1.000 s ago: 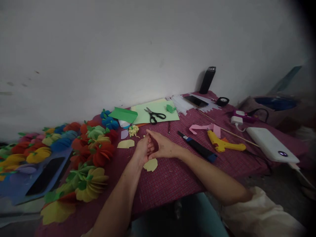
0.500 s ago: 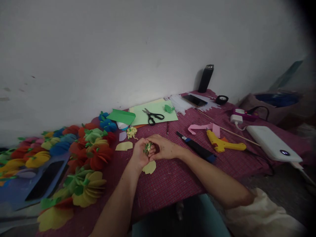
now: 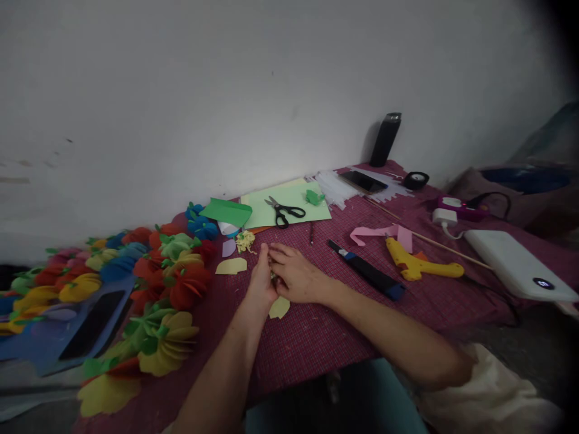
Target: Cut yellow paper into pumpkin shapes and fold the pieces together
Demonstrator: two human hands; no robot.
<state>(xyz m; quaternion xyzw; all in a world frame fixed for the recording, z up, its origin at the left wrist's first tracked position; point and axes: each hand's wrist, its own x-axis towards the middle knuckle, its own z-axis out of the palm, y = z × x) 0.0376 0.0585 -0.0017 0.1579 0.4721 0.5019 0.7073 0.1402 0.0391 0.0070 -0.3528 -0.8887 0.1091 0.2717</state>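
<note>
My left hand [image 3: 262,278] is cupped on its side above the cloth. My right hand [image 3: 296,276] is pressed against it with the fingers curled over the palm. A sliver of small green and yellow paper scraps [image 3: 272,275] shows in the gap; the rest of them is hidden between my palms. Under my hands lies a pale yellow paper piece [image 3: 279,308]. To their left are another yellow piece [image 3: 231,266], a light purple piece [image 3: 228,248] and a heap of yellow paper shreds [image 3: 245,242].
Folded paper pumpkins [image 3: 185,283] crowd the left side. Black scissors [image 3: 289,211] lie on green paper [image 3: 253,199] at the back. To the right are a utility knife [image 3: 368,271], a yellow glue gun [image 3: 423,266], a thin stick [image 3: 446,248], a power bank [image 3: 515,265] and a black bottle [image 3: 385,141].
My right hand has folded over my left, covering the paper scraps that lay visible in the palm. The view has shifted slightly, so the table's things appear a little farther right.
</note>
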